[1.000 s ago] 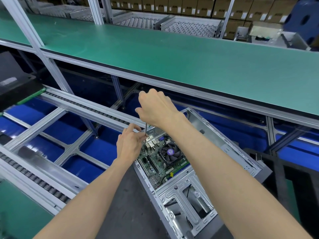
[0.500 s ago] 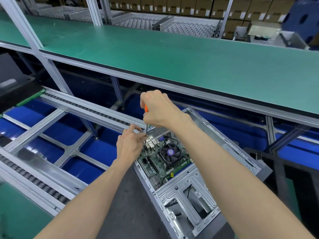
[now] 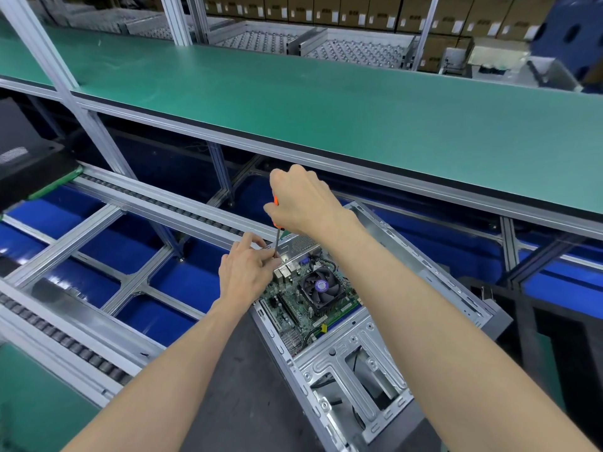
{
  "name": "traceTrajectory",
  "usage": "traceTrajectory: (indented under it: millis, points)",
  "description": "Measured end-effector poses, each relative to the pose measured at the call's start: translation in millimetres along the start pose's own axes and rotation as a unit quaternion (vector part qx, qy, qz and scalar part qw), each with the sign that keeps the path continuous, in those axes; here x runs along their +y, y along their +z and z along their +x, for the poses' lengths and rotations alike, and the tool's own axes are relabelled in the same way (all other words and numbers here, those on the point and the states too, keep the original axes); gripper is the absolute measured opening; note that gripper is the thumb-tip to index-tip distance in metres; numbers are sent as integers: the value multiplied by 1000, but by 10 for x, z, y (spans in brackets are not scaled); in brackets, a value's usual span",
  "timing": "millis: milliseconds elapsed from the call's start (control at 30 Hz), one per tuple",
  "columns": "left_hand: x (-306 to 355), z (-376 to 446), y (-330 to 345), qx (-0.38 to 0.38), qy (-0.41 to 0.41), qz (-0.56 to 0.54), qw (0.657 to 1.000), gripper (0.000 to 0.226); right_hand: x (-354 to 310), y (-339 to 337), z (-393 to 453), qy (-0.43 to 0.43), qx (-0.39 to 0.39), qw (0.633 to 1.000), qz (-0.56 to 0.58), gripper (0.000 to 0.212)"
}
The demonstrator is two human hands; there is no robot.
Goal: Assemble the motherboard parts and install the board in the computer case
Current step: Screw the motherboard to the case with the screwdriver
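Fingers of the right hand (image 3: 303, 200), clamped on the orange-handled steel screwdriver (image 3: 276, 234), have rotated, exposing the handle, while the left hand (image 3: 248, 272) pinches its tip, so screw-fastening of the green motherboard (image 3: 293, 305) proceeds.

A: Quick tally, what's in frame?

B: Two hands: left hand (image 3: 248, 272) at centre, right hand (image 3: 303, 200) just above it. One screwdriver (image 3: 276, 236) between them.

A: Hardware?

B: One case (image 3: 424, 275), lower right of centre. One motherboard (image 3: 293, 308) inside it, with one fan (image 3: 321, 288) on top.

A: And around it?

B: One green bench (image 3: 326, 102) across the upper frame, two roller rails on the left: far rail (image 3: 163, 207), near rail (image 3: 58, 337). Boxes (image 3: 359, 11) along the top edge, too many and too cropped to count.
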State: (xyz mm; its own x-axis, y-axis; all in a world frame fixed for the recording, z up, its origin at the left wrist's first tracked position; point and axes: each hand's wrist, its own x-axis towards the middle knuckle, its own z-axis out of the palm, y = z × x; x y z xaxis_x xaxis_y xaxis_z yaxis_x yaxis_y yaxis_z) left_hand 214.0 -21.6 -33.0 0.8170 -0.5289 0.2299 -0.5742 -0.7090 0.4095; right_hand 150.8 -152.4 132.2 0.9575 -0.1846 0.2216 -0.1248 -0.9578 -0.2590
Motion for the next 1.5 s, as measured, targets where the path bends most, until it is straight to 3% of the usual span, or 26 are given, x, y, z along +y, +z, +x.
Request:
traceTrajectory:
  millis: [100, 233, 333, 433, 633, 933, 1500]
  points:
    - [-4, 5, 8, 0, 8, 3, 1000, 17, -3, -30, -8, -5, -5, 1000, -15, 21]
    - [-22, 0, 9, 13, 16, 7, 1000, 19, -45, -75, 14, -25, -62, 996, 52, 24]
    - [-26, -1, 12, 13, 16, 12, 1000, 19, -60, -22, 41, -7, -24, 999, 20, 12]
    - [-21, -7, 4, 8, 21, 17, 1000, 19, -73, 15, 31, -2, 8, 1000, -15, 22]
    - [-45, -4, 26, 22, 28, 16, 999, 17, -57, -77, -3, -39, -64, 996, 52, 25]
    - [-89, 6, 54, 28, 20, -11, 999, 12, -83, 43, -59, -57, -16, 997, 46, 21]
    - [-58, 3, 27, 19, -19, -78, 997, 10, 74, -146, -117, -9, 44, 999, 20, 16]
